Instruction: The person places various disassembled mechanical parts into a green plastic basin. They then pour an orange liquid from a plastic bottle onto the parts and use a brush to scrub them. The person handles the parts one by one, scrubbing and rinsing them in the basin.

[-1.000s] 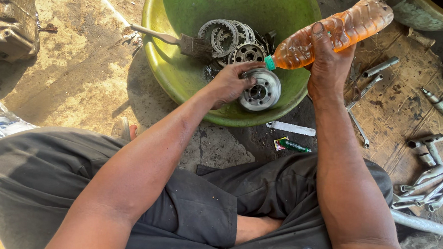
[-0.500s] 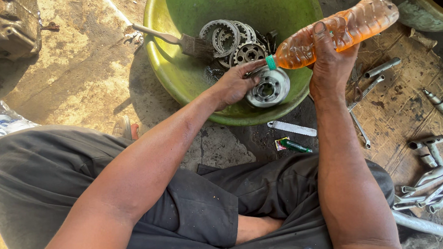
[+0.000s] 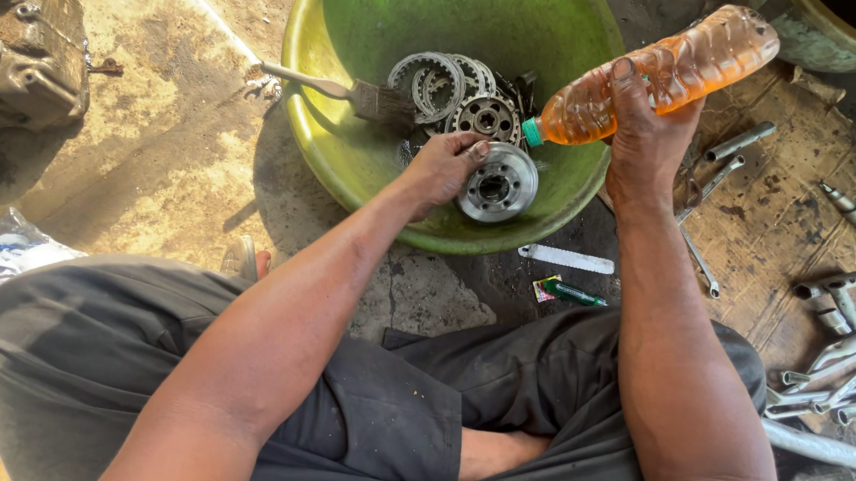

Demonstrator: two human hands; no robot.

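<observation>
Left hand (image 3: 444, 165): I see it gripping the hub (image 3: 499, 182) at its upper left rim, fingers curled over the edge, thumb side on top
Right hand (image 3: 647, 137): I see it wrapped round the bottle (image 3: 666, 71) at mid-body, thumb across the upper side
Bottle: clear plastic, amber liquid inside, lying nearly level with the neck tipped slightly down; green cap (image 3: 533, 132) points left, just above the hub
Hub: round metal part with a centre bore and a ring of holes, resting tilted against the near inner wall of the basin (image 3: 332, 129)
Basin: green, round, on the ground in front of my crossed legs
Basin contents: toothed plates (image 3: 432, 79) stacked behind the hub, a second gear (image 3: 485, 120) touching the hub, brush (image 3: 369, 97) with bristles on the plates and handle over the left rim
Ground near basin: white strip (image 3: 568, 259) and green pen (image 3: 573, 293) just below the rim
Right side: spanners (image 3: 723, 165) and sockets (image 3: 835, 300) on a board
</observation>
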